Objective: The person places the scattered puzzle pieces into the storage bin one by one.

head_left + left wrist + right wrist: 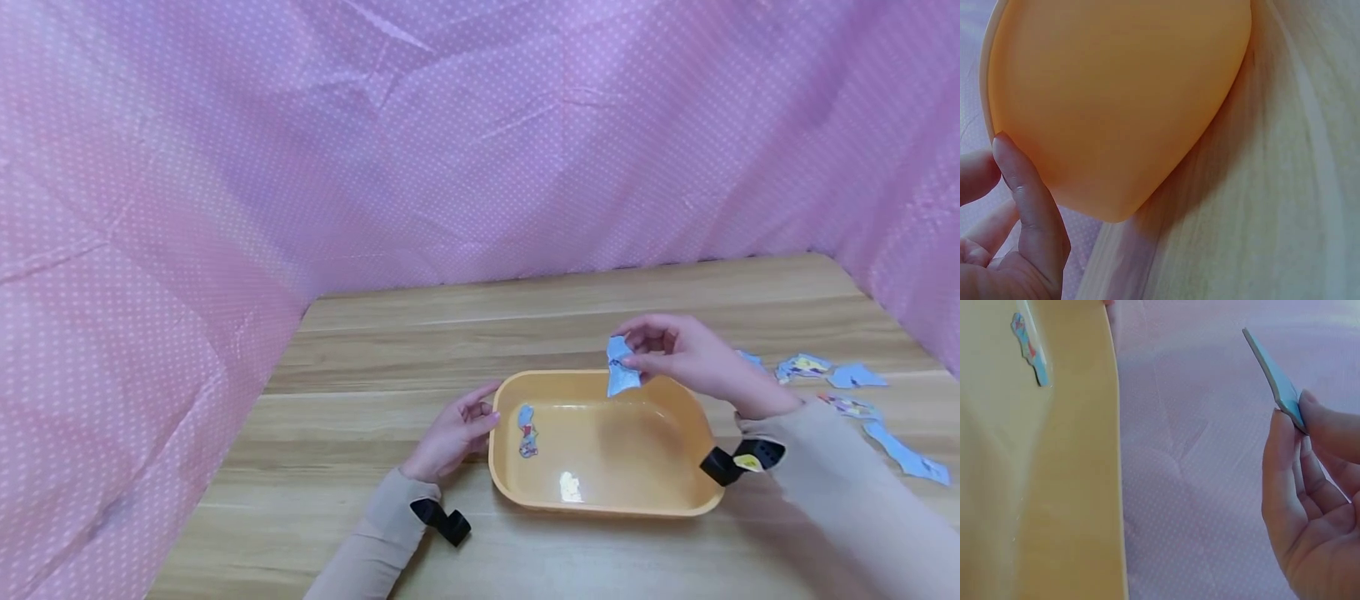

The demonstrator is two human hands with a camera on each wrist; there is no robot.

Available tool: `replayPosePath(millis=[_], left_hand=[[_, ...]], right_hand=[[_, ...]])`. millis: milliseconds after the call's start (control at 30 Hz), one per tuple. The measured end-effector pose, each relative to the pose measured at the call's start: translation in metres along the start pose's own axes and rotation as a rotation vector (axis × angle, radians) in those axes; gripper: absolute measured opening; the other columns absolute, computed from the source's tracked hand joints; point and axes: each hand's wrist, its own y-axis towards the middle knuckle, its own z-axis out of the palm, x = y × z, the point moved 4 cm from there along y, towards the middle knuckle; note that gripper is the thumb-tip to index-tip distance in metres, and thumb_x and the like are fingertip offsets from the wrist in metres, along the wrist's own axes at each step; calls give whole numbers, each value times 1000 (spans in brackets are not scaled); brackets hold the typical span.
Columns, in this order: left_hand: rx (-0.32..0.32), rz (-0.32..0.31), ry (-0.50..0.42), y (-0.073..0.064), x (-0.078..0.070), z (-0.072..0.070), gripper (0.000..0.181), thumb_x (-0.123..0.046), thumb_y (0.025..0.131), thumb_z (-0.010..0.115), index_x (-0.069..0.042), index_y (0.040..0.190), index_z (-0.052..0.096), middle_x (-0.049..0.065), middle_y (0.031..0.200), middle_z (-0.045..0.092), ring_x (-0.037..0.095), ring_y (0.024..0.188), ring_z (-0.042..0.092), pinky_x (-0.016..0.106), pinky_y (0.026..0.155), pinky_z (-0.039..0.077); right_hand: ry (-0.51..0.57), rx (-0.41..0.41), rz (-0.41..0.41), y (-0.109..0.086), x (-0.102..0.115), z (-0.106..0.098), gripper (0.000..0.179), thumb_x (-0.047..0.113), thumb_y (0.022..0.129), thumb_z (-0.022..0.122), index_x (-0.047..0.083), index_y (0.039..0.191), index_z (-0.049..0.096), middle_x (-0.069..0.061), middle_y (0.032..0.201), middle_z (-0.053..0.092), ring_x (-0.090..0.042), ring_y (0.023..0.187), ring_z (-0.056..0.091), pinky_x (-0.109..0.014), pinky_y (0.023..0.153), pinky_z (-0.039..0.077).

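My right hand (686, 358) pinches a light-blue puzzle piece (622, 367) between thumb and fingertips, above the far rim of a yellow-orange plastic basin (600, 504). In the right wrist view the pinched piece shows edge-on, thin and flat. The basin's left rim is held by my left hand (457, 429); its thumb (1032, 206) lies against the outer wall in the left wrist view. Inside the basin, near its left end, lies a narrow blue and red puzzle piece (527, 432), also visible in the right wrist view.
Several puzzle pieces lie on the wooden table (360, 467) to the right, among them a long blue one (906, 452), a multicoloured one (851, 407) and a small blue one (857, 376). A pink dotted cloth (480, 150) hangs behind and beside the table.
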Motion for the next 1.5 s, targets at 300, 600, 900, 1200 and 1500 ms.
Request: replayPosePath(millis=[300,600,900,1200,1500], left_hand=[[-5,0,-3,-1,0,-1,56,0,93,52,-8,146,34,4,95,51,9,79,54,23,67,50],[-6,-6,4,0,-1,1,57,-2,93,54,-9,146,35,4,96,51,10,79,55,24,68,51],[-3,-4,15,-2,0,1,57,-1,93,53,-7,146,33,4,95,52,10,78,55,24,67,51],[-21,-7,24,0,-2,-1,56,-1,93,53,-9,146,36,7,99,52,12,81,57,26,68,54],[-12,-18,10,-1,0,0,56,-1,93,52,-8,146,35,6,98,51,12,81,55,25,69,53]], right_hand=[[126,4,-2,16,9,14,37,-1,85,66,-10,118,54,-8,90,56,-8,74,60,-31,65,57],[224,24,-4,33,1,35,32,-2,85,65,-11,113,54,-8,90,61,-7,77,64,-40,67,58],[296,37,25,41,-12,57,32,-6,85,63,-12,113,50,-4,87,59,-7,74,63,-36,67,58],[163,81,4,46,-22,74,28,-4,84,65,-8,110,55,-14,91,57,-14,74,59,-40,66,58],[-66,150,-85,42,-25,89,21,-2,83,67,1,102,58,-9,86,60,-16,77,58,-27,62,56]])
